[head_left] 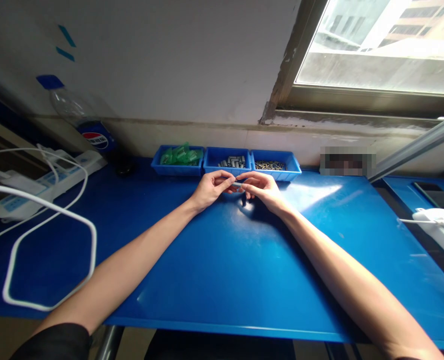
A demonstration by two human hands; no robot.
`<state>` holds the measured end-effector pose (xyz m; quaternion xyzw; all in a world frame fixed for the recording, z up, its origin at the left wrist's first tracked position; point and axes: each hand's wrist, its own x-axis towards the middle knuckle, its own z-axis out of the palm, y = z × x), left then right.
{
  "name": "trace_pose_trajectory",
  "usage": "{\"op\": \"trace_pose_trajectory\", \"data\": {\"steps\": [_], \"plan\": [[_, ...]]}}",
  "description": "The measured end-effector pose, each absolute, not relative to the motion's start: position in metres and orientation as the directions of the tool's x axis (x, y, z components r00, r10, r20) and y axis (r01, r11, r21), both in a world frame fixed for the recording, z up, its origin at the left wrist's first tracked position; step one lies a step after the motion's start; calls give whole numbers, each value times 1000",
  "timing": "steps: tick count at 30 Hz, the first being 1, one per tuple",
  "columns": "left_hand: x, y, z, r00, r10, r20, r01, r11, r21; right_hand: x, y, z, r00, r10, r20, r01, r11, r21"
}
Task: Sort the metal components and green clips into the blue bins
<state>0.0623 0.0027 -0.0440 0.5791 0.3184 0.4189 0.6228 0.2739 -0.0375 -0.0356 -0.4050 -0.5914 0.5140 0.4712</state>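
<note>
My left hand (209, 191) and my right hand (264, 190) meet above the blue table, fingertips almost touching. Pinched between them is a small pale piece (237, 184), too small for me to make out its kind. Fingers of both hands cover its ends. Just behind the hands stand three blue bins in a row. Green pieces (181, 156) fill the left bin (177, 171). Short grey metal cylinders (234, 162) lie in the middle bin (211, 161). Thin brass-coloured, screw-like pieces (270, 165) are in the right bin (282, 175).
A cola bottle (98, 135) stands at the back left beside a white power strip (42, 185). A white cable (94, 235) loops over the left side, near my forearm. On the right are another power strip (441, 222) and a dark phone-like slab (435, 194). A window (379, 70) is above.
</note>
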Motion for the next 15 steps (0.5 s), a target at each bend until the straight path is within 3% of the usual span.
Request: {"op": "trace_pose_trajectory", "data": {"steps": [7,15], "plan": [[63,3,-44,404,910,98,-112,-57,992,274,-38,-33,-267,956,117,-1,122,-993],[67,0,-43,363,919,152,-51,-143,988,275,-36,-36,-126,981,144,-117,129,-985]]}}
